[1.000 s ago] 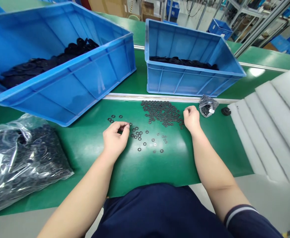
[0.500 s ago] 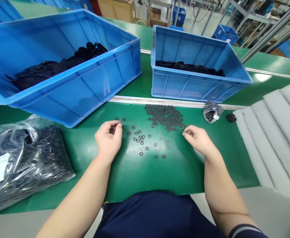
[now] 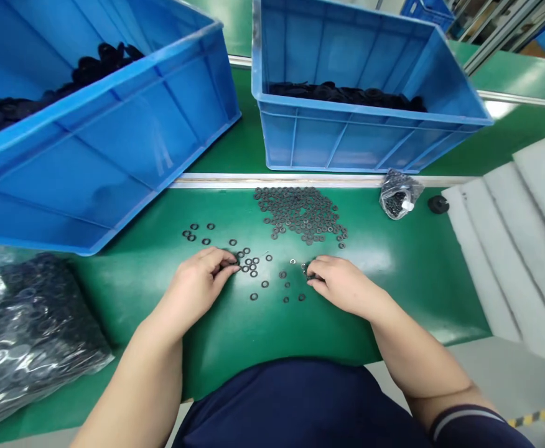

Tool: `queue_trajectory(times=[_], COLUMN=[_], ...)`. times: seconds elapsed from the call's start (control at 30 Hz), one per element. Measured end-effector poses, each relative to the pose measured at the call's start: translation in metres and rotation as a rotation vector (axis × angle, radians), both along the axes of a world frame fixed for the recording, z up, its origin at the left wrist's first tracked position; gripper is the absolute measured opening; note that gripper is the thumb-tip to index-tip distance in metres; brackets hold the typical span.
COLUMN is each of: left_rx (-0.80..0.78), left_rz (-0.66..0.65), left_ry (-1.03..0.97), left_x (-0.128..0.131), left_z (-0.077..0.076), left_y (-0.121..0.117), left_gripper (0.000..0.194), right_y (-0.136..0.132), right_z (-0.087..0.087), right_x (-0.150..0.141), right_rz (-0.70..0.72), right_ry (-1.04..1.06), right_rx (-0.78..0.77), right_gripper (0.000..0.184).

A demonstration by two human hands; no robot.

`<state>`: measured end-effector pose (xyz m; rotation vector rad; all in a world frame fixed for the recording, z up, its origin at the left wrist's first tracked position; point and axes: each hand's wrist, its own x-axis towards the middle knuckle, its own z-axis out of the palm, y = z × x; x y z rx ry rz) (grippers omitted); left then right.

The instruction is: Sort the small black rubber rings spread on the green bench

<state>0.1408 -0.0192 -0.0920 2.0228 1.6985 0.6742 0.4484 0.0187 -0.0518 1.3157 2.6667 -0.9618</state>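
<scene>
Small black rings lie scattered (image 3: 254,274) on the green mat (image 3: 263,323) in front of me, and a denser pile of rings (image 3: 300,214) sits farther back. My left hand (image 3: 198,286) rests on the mat with its fingers pinched together at the left edge of the scattered rings. My right hand (image 3: 340,283) lies to the right of them, fingertips pinched over a few rings near the mat's middle. What each pinch holds is too small to make out.
Two blue crates hold black parts: a tilted one (image 3: 114,130) at the left and one (image 3: 361,130) at the back. A large plastic bag of rings (image 3: 30,336) lies at the far left. A small bag (image 3: 397,196), a black knob (image 3: 438,204) and white foam sheets (image 3: 524,236) are at the right.
My right hand has come back from the dense pile to the scattered rings near the middle. My left hand has shifted slightly right toward them. The view has tipped downward.
</scene>
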Motion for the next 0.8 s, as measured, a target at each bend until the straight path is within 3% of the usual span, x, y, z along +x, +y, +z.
queue_trajectory(times=[0.13,0.3,0.43,0.5,0.6,0.7,0.8], left_rx=[0.027,0.018,0.122,0.159,0.101,0.005,-0.021], left_rz=[0.043,-0.002,0.089,0.017,-0.233,-0.395,-0.453], left_ry=[0.021,0.004,0.005,-0.074,-0.165,-0.114,-0.016], left_x=[0.005,0.012,0.022,0.031,0.047,0.061,0.069], left_z=[0.005,0.005,0.007,0.011,0.017,0.017,0.013], left_y=[-0.002,-0.006,-0.009,-0.013,-0.021,-0.028,-0.031], left_gripper=[0.023,0.023,0.022,0.022,0.019,0.017,0.016], right_y=[-0.002,-0.01,-0.018,-0.02,-0.02,-0.02,-0.02], right_z=[0.002,0.01,0.012,0.012,0.011,0.012,0.012], right_x=[-0.003,-0.003,-0.009,-0.012,-0.014,-0.011,-0.01], right_rz=[-0.001,0.084,0.147,0.154,0.171,0.172,0.136], right_ry=[-0.059,0.007,-0.019,-0.061,-0.079,-0.063,-0.039], right_rx=[0.027,-0.023,-0.045,-0.03,-0.011,0.0,-0.019], right_gripper=[0.011,0.01,0.01,0.011,0.01,0.007,0.002])
